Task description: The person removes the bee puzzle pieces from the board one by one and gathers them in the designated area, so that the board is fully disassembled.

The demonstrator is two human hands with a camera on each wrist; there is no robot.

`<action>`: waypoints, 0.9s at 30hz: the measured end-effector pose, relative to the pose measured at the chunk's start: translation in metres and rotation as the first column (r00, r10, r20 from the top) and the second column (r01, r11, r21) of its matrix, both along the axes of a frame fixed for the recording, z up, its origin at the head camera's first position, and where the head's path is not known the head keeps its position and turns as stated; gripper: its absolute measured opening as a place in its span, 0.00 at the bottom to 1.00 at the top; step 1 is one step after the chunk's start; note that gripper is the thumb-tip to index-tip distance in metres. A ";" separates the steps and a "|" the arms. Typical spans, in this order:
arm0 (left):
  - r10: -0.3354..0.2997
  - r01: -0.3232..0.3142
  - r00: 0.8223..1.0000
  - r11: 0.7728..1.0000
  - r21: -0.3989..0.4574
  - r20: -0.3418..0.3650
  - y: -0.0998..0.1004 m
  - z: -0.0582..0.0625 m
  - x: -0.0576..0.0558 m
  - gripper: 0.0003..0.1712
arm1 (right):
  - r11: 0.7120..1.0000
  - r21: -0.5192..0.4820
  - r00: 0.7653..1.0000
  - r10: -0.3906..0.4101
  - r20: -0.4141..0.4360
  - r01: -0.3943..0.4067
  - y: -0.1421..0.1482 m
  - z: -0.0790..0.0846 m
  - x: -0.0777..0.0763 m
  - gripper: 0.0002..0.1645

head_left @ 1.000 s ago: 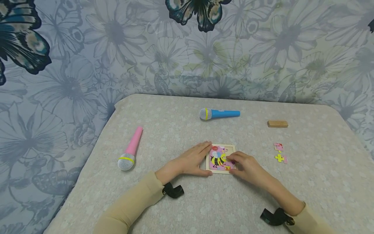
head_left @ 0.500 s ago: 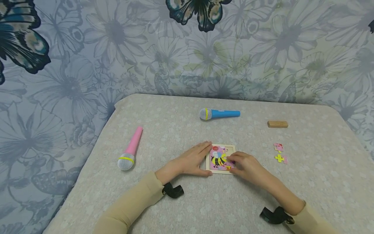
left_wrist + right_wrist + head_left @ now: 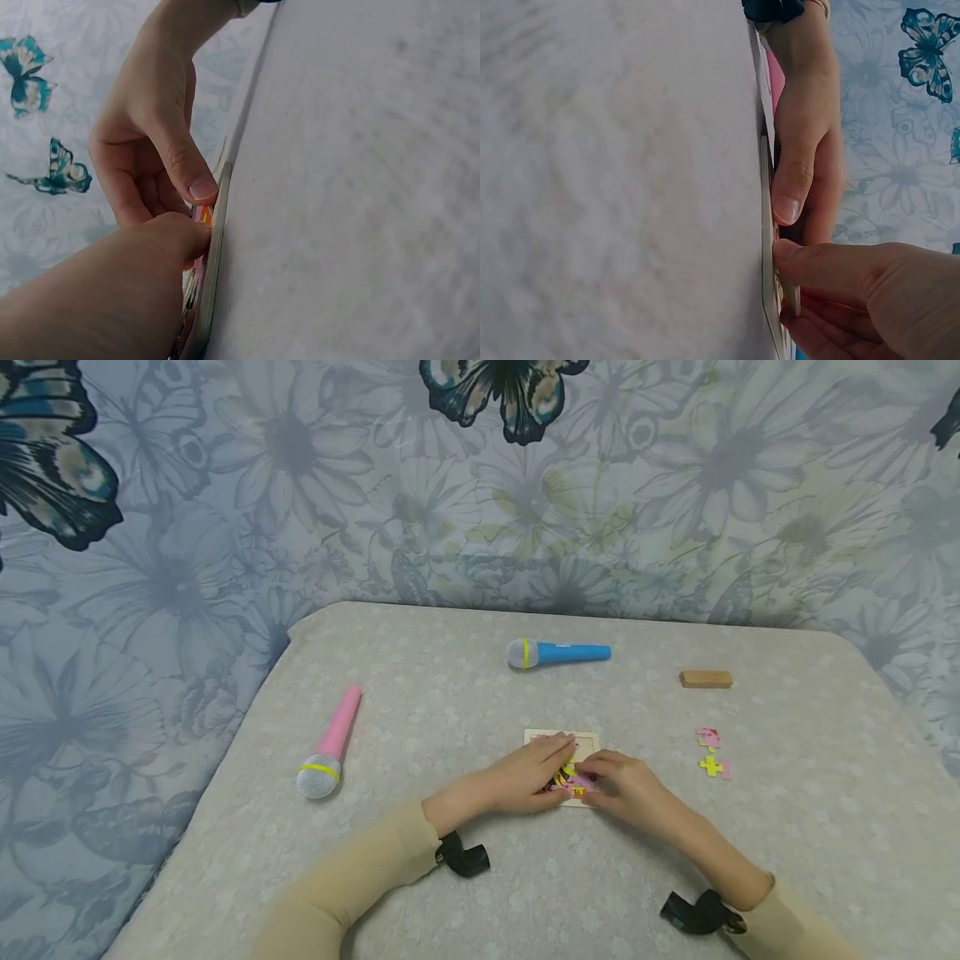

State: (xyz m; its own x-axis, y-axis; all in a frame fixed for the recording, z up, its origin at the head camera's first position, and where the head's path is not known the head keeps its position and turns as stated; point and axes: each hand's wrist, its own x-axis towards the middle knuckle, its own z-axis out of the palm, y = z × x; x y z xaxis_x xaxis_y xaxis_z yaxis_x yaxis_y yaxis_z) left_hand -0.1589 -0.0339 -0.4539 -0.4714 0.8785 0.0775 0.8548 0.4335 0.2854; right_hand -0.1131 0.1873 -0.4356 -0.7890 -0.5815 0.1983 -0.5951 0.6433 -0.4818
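Note:
A small square jigsaw puzzle [image 3: 583,782] with a bee picture lies in a pale wooden tray [image 3: 592,740] on the table. My left hand [image 3: 525,777] lies across its left part with fingers extended, covering much of the bee. At the right side, my right hand [image 3: 633,789] pinches a puzzle piece [image 3: 790,296] between thumb and fingers; in the right wrist view its pale edge stands tilted up from the tray. Both thumbs are close together over the near edge, as the left wrist view shows. Most of the held piece is hidden by the fingers.
Loose pink and yellow puzzle pieces [image 3: 711,766] lie to the right, with a small wooden block [image 3: 706,679] behind them. A blue toy microphone [image 3: 573,652] lies at the back and a pink one [image 3: 340,722] at the left. A floral cloth covers the table [image 3: 450,693].
My left hand has slid right, from the tray's left edge onto the picture. My right hand stays at the right side, and the whole head view has shifted slightly.

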 end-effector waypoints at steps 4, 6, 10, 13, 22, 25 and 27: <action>0.006 -0.006 1.000 1.000 -0.012 -0.030 0.003 -0.004 0.002 0.39 | 1.000 -0.007 1.000 0.002 -0.021 -0.003 0.002 0.001 0.003 0.22; 0.007 -0.007 1.000 1.000 -0.003 -0.028 0.003 -0.005 0.002 0.39 | 1.000 -0.025 0.999 -0.017 -0.034 0.016 0.005 0.004 0.005 0.21; 0.017 -0.017 1.000 1.000 0.002 0.009 0.002 -0.004 0.002 0.40 | 0.997 -0.055 0.997 -0.063 -0.044 0.060 0.013 0.007 0.007 0.21; 0.025 -0.025 0.999 1.000 0.007 0.038 0.001 -0.003 0.001 0.40 | 0.997 -0.051 0.998 -0.056 -0.013 0.056 0.016 0.004 0.006 0.23; 0.012 -0.014 0.999 0.999 0.049 0.052 -0.002 -0.004 0.001 0.36 | 0.999 -0.051 1.000 -0.005 0.029 0.007 0.005 -0.003 0.004 0.26; 0.005 -0.008 0.999 0.998 0.056 0.045 -0.002 -0.003 0.001 0.36 | 0.997 -0.067 0.998 -0.025 0.053 0.028 0.003 -0.003 0.004 0.27; 0.002 -0.005 0.999 0.998 0.056 0.046 -0.002 -0.003 0.001 0.36 | 0.996 -0.077 0.997 -0.034 0.066 0.039 0.002 -0.002 0.004 0.27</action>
